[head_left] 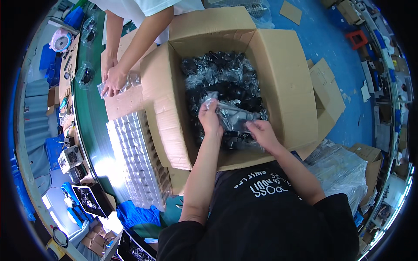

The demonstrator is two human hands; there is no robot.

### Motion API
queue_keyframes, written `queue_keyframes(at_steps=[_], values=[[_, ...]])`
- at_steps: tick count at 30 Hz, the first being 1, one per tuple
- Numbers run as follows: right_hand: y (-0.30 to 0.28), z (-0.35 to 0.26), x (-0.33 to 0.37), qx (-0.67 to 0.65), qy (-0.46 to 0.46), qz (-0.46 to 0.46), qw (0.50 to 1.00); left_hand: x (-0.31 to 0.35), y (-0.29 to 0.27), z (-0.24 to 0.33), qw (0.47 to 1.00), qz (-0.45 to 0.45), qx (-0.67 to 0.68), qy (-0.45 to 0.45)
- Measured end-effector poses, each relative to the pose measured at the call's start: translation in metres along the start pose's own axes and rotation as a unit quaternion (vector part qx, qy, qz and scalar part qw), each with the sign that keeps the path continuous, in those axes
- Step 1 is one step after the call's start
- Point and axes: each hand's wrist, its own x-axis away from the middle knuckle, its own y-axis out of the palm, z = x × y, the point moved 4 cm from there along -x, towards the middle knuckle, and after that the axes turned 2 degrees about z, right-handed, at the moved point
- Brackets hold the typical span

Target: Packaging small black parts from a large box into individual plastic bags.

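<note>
Over the open cardboard box [289, 78] I hold a clear plastic bag [233, 116] stretched between both hands. A dark part shows through the film; its kind I cannot make out. My left hand [210, 118] grips the bag's left side, fingers closed on it. At its right end, my right hand [262, 132] pinches the plastic between thumb and fingers. Below them the box is filled with several black parts [226, 89] wrapped in clear film.
A co-worker's hands [115, 79] press a clear bag on cardboard at the far left. A stack of grey moulded trays [138, 158] stands left of the box, on a green work surface [93, 117]. Plastic-wrapped goods [342, 169] sit at the right; flat cardboard [328, 93] lies on the blue floor.
</note>
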Motion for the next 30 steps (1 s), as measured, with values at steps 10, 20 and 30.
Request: queue_keyframes(at_steps=[10,20,30], values=[[-0.028,-0.073,0.016,0.188,-0.281,0.154,0.928,-0.084,-0.041,-0.014,0.967,0.148,-0.179,0.103],[-0.057,-0.133,-0.021,0.267,-0.353,0.206,0.873,-0.114,-0.032,-0.046,0.888,0.114,-0.411,0.173],[-0.079,-0.053,0.007,-0.112,-0.079,0.035,0.990,-0.233,-0.007,-0.062,0.818,0.087,-0.542,0.174]])
